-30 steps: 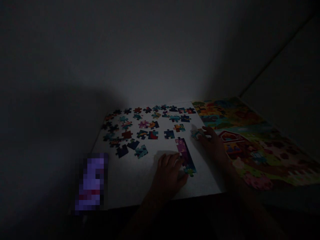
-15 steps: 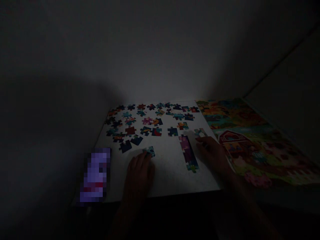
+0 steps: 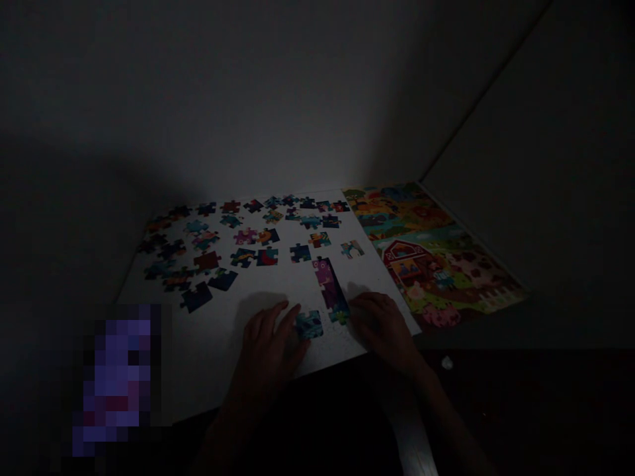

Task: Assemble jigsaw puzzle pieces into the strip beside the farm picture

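A blue-teal puzzle piece [image 3: 308, 325] lies near the front edge of the white board, pinched at its left side between the thumb and finger of my left hand [image 3: 268, 340]. Just right of it is a narrow strip of joined puzzle pieces [image 3: 327, 284], purple with a face at the top and green at the bottom. My right hand [image 3: 384, 324] rests at the strip's lower right edge, fingers curled together and fingertips against it. The piece and the strip are apart by a small gap.
Several loose puzzle pieces [image 3: 207, 261] spread over the left and back of the white board [image 3: 278, 281]. A pale piece [image 3: 352, 249] lies beyond my right hand. On the right is a colourful farm picture [image 3: 436, 264]. A pixelated purple patch [image 3: 116, 380] covers the left front. The room is dim.
The view has swung right. My left hand has brought the blue-teal piece right and nearer, close to the strip's bottom. My right hand has come down from the pale piece to the strip's lower edge.
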